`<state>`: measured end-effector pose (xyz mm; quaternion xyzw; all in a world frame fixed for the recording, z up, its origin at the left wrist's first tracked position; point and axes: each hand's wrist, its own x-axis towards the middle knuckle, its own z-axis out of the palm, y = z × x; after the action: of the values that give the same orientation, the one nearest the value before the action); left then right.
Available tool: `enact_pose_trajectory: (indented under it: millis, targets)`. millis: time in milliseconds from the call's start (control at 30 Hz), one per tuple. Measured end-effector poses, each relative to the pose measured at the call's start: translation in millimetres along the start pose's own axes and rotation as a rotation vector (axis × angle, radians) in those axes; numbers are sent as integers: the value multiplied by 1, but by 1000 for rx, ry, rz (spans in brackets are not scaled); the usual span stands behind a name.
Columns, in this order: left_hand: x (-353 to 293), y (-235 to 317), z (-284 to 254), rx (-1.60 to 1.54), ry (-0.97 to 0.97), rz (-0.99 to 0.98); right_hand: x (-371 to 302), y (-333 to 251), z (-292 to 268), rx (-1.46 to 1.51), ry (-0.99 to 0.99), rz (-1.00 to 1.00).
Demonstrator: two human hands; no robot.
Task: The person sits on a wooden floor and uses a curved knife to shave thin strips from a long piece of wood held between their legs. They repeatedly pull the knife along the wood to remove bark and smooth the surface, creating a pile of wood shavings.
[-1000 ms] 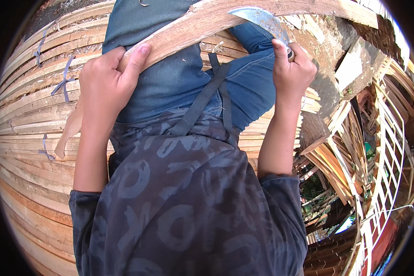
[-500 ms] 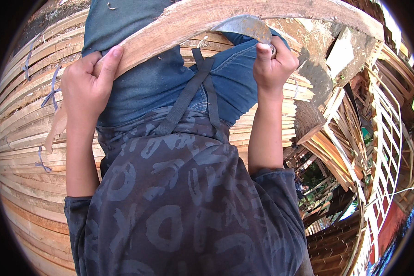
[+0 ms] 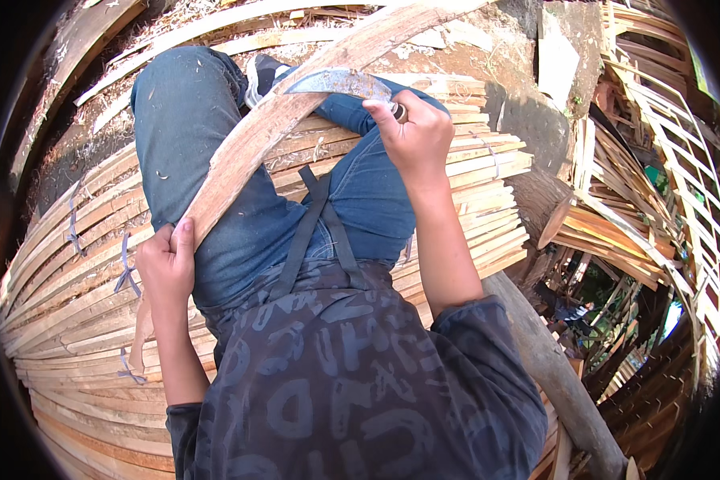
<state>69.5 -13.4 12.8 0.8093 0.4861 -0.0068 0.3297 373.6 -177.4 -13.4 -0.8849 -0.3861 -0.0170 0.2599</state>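
Plank (image 3: 252, 140): slants lower left to upper right, across the left thigh (image 3: 176, 144).
Left hand (image 3: 166, 260): clamped on the plank's near end.
Right hand (image 3: 418, 136): closed round the curved knife (image 3: 340, 82), right of the plank.
Knife lie: crosswise over the plank, tip leftward; contact cannot be told.
Nearer hand: left, touching.

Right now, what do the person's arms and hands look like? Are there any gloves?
No gloves! The left hand and right hand are bare, and no watch or bracelet shows. The left forearm and right forearm are bare too. The dark shirt has loose sleeves ending around the elbows, with blue-grey, brushy letter shapes across its body.
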Motion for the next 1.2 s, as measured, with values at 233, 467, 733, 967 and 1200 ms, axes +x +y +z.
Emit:
enact_pose_trajectory:
  millis: [233, 467, 733, 967, 1200]
  targets:
    - [4, 20, -5, 45, -43, -72, 34, 53, -21, 48, 202, 557]
    - [1, 6, -7, -1, 40, -61, 13, 142, -113, -14, 310, 514]
    - [13, 15, -2, 46, -38, -26, -35, 12, -18, 179, -95, 146]
    - [13, 32, -4, 266, -24, -20, 18, 68, -9, -259, 57, 95]
    - [17, 9, -1, 224, -45, -18, -7, 35, -11, 69, 37, 223]
